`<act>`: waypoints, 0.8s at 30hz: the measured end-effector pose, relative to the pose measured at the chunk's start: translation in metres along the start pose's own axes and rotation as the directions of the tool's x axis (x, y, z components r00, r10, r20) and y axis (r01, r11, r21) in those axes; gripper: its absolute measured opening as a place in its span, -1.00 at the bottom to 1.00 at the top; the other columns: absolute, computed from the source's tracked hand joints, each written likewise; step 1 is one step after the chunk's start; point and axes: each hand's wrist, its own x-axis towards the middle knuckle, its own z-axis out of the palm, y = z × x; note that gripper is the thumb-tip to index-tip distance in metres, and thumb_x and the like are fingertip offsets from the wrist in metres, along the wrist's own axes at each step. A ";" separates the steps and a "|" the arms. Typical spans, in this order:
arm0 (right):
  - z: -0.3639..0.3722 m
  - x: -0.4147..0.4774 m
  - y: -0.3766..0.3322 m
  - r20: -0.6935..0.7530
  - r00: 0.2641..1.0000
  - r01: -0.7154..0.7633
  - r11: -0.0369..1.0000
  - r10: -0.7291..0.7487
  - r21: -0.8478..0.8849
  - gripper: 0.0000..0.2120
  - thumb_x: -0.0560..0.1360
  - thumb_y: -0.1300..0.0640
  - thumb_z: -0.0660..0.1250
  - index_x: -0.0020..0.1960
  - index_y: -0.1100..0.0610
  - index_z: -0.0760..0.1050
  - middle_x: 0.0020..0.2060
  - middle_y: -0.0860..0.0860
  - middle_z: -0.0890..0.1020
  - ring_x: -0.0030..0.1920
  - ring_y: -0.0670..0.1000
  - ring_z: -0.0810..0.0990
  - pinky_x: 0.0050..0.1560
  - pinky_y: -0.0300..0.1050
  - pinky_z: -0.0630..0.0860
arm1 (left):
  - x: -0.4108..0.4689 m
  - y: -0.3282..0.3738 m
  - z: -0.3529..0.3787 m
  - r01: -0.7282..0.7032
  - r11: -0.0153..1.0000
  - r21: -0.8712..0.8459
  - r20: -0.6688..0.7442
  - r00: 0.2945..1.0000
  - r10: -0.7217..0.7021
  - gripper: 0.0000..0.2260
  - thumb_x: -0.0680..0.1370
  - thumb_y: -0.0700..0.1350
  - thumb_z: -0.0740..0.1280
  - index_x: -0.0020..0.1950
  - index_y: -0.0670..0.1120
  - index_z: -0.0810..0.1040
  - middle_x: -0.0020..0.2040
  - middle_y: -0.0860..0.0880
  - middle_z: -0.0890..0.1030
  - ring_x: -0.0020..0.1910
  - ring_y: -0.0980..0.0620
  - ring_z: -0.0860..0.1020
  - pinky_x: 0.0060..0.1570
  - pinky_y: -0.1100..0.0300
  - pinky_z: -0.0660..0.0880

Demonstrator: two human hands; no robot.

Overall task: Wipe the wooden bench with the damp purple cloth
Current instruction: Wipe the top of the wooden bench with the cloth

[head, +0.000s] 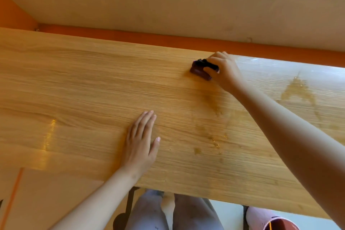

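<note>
The wooden bench (84, 89) fills the middle of the head view, its light grain running left to right. My right hand (225, 70) reaches to the bench's far edge and grips a bunched dark purple cloth (200, 72), pressing it onto the wood. Wet streaks and small puddles (214, 136) shine on the surface to the right of centre and further right. My left hand (140, 142) lies flat on the bench near its front edge, fingers straight and together, holding nothing.
A cream wall (168, 2) with an orange skirting strip (168, 40) runs right behind the bench. Below the front edge are my knees (168, 213), a dark bench leg (128, 205) and a pink bucket (268, 220) at the lower right.
</note>
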 end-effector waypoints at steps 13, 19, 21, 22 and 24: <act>0.037 -0.163 -0.089 0.052 0.998 -0.022 0.997 0.018 0.074 -0.83 0.44 0.23 0.41 0.04 0.18 0.60 -0.05 0.07 0.59 -0.02 0.09 0.47 -0.01 -0.08 0.46 | -0.020 -0.010 0.009 -0.077 0.993 0.084 0.036 0.997 0.074 -0.46 0.58 0.04 0.06 0.54 -0.08 0.13 0.55 -0.02 0.16 0.54 0.07 0.02 0.51 0.04 -0.02; 0.063 -0.226 -0.124 -0.055 0.992 -0.109 0.993 0.111 0.039 -0.82 0.41 0.25 0.43 0.01 0.19 0.60 -0.10 0.09 0.60 -0.06 0.05 0.42 -0.05 -0.20 0.39 | -0.021 -0.010 0.009 -0.087 0.994 0.072 -0.003 0.996 0.087 -0.46 0.56 0.06 0.06 0.51 -0.11 0.21 0.53 -0.04 0.21 0.53 0.02 0.09 0.50 0.01 0.02; 0.075 -0.245 -0.137 -0.118 0.980 -0.152 0.987 0.158 0.058 -0.81 0.38 0.25 0.43 0.00 0.19 0.60 -0.12 0.07 0.60 -0.07 0.02 0.39 -0.05 -0.28 0.33 | -0.020 -0.010 0.010 -0.097 0.993 0.072 -0.015 0.995 0.099 -0.46 0.55 0.06 0.06 0.51 -0.12 0.22 0.52 -0.05 0.23 0.52 0.00 0.11 0.50 0.00 0.03; 0.082 -0.253 -0.145 -0.150 0.970 -0.181 0.981 0.190 0.070 -0.80 0.37 0.25 0.43 0.00 0.19 0.60 -0.14 0.06 0.59 -0.08 0.02 0.39 -0.05 -0.28 0.33 | -0.021 -0.011 0.010 -0.102 0.992 0.076 -0.020 0.994 0.104 -0.46 0.55 0.05 0.06 0.50 -0.13 0.23 0.52 -0.06 0.23 0.52 -0.01 0.12 0.50 0.01 0.03; 0.093 -0.264 -0.158 -0.209 0.942 -0.251 0.964 0.263 0.084 -0.82 0.36 0.26 0.46 -0.04 0.19 0.57 -0.16 0.06 0.57 -0.09 0.04 0.42 -0.09 -0.23 0.38 | -0.020 -0.010 0.010 -0.107 0.991 0.080 -0.033 0.993 0.110 -0.46 0.55 0.04 0.07 0.50 -0.13 0.23 0.52 -0.06 0.24 0.52 -0.01 0.13 0.50 0.02 0.01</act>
